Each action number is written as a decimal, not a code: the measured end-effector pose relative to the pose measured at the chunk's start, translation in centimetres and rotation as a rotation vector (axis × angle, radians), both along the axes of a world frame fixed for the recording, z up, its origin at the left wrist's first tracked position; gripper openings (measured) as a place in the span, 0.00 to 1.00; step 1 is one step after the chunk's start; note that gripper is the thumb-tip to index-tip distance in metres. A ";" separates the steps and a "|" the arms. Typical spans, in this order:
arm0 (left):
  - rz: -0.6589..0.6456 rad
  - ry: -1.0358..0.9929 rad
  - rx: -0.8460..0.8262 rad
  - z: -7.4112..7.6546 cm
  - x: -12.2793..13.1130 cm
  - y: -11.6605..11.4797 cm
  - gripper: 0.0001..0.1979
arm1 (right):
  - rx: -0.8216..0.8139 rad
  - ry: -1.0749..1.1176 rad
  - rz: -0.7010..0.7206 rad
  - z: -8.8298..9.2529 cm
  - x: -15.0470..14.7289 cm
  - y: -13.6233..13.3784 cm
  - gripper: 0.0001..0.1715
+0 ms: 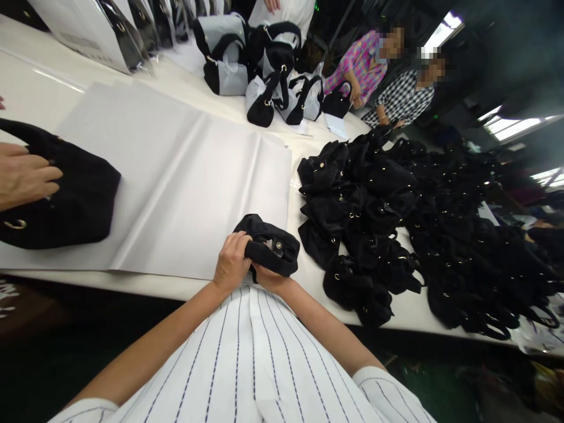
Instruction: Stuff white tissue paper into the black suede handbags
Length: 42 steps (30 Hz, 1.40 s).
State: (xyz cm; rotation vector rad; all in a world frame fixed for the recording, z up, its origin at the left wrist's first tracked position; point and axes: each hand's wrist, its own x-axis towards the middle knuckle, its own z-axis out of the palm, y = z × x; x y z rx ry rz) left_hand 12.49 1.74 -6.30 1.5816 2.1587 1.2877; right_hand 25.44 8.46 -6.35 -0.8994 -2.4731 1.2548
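Observation:
A small black handbag (286, 238) is held close to my body at the table's front edge, its mouth facing up and a round metal snap visible inside. My left hand (232, 258) grips its left side, fingers wrapped over the black fabric. Beneath the bag my right hand (271, 279) supports it, with the fingers mostly hidden by the fabric. Large sheets of white paper (176, 158) lie flat on the table just behind and to the left of the bag.
Many black handbags (365, 200) are heaped on the right. Grey-wrapped bags (233, 76) stand at the back. On the left, another person's hand (26, 176) rests on a larger black bag (83, 194). Two people (359, 64) work across the table.

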 end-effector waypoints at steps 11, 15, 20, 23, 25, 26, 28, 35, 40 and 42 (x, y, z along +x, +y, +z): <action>-0.064 -0.011 -0.017 -1.3 0.4 0.5 0.19 | 0.353 -0.059 -0.029 -2.3 -2.9 3.6 0.20; -0.057 -0.007 -0.021 -1.5 0.8 1.0 0.23 | 0.287 -0.005 -0.035 -2.3 -2.9 3.9 0.22; -0.084 0.020 -0.013 -1.7 1.0 0.4 0.29 | 0.198 -0.020 -0.039 -1.1 -0.7 2.4 0.33; -0.102 0.051 -0.016 -1.5 0.9 0.4 0.26 | 0.198 -0.095 -0.104 -0.7 0.0 1.8 0.37; -0.124 0.094 -0.033 -1.2 0.9 0.6 0.22 | 0.173 -0.083 -0.103 -0.3 0.2 2.2 0.37; -0.130 0.120 -0.050 -0.9 0.9 0.7 0.19 | 0.158 -0.065 -0.094 0.0 0.5 2.6 0.37; -0.127 0.180 -0.107 -0.3 0.9 0.9 0.16 | 0.102 -0.039 -0.092 0.8 1.4 3.3 0.31; 0.019 0.265 -0.265 1.0 -0.7 1.4 0.09 | -0.255 0.186 -0.324 2.7 6.3 -1.1 0.20; 0.099 0.232 -0.316 1.5 0.3 1.6 0.10 | -0.364 0.173 -0.769 1.0 7.7 -3.3 0.17; -0.008 0.254 -0.337 1.6 2.0 0.7 0.12 | -0.408 0.156 -0.850 0.2 7.8 -2.6 0.27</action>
